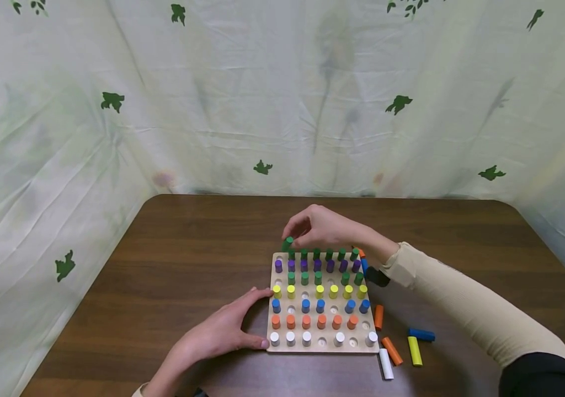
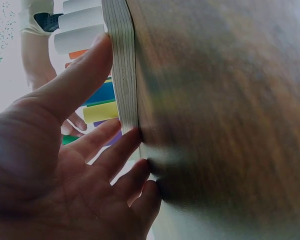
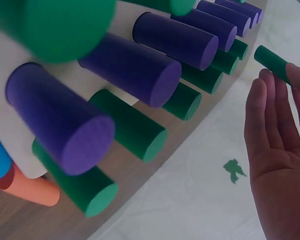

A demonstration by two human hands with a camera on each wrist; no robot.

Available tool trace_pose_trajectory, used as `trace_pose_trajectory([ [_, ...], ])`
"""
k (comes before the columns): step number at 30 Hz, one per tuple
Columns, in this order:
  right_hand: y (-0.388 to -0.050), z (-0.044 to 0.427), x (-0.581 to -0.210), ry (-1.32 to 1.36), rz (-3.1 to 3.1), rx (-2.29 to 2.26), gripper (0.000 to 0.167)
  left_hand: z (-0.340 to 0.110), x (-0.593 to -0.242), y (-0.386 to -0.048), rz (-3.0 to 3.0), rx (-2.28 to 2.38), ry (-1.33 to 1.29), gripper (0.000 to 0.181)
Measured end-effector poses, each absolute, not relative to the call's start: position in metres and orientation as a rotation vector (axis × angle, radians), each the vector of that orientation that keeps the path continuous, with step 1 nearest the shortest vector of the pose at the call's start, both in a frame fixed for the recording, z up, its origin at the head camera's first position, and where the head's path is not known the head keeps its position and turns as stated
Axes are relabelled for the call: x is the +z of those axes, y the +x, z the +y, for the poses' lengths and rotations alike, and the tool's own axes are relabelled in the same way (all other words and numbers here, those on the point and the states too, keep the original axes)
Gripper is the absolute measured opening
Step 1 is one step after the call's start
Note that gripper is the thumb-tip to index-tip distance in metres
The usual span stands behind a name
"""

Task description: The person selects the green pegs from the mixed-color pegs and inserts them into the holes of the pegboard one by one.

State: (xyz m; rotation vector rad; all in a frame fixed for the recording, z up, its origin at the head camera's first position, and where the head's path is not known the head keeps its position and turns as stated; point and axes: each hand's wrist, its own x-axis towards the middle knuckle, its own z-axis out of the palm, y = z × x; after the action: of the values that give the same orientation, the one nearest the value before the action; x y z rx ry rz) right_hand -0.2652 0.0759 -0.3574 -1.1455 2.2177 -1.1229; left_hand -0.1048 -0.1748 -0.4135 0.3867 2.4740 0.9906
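Note:
A light wooden pegboard (image 1: 324, 346) lies on the table, with rows of white, orange, blue, yellow, green and purple pegs standing in it. My right hand (image 1: 322, 229) is over the board's back left corner, pinching a green peg (image 3: 272, 62) between thumb and fingers. That peg tilts slightly in the head view; whether its lower end touches a hole is hidden. Along the back edge runs a row of green pegs (image 3: 132, 127), beside a row of purple pegs (image 3: 60, 120). My left hand (image 1: 223, 328) rests against the board's left edge, thumb near the front corner, fingers spread farther back.
Right of the board lie loose pegs: orange (image 1: 392, 351), white (image 1: 385, 364), yellow (image 1: 414, 351) and blue (image 1: 421, 334). More orange and blue pegs lie by its back right corner, partly under my right wrist. A pale curtain (image 1: 282, 110) hangs behind the brown table (image 1: 203, 237).

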Motion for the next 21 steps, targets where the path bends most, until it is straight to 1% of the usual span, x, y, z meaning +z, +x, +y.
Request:
trace_pose_trajectory([
  [7,-0.271,0.065,-0.360,-1.140,2.218,-1.044,0.017,-0.175,-0.413,-0.104,2.472,0.992,0.388,0.084],
  [21,-0.279,0.050,-0.368,-1.139,2.228,-0.896,0.013,-0.174,-0.413,-0.105,2.453,1.002,0.365,0.083],
])
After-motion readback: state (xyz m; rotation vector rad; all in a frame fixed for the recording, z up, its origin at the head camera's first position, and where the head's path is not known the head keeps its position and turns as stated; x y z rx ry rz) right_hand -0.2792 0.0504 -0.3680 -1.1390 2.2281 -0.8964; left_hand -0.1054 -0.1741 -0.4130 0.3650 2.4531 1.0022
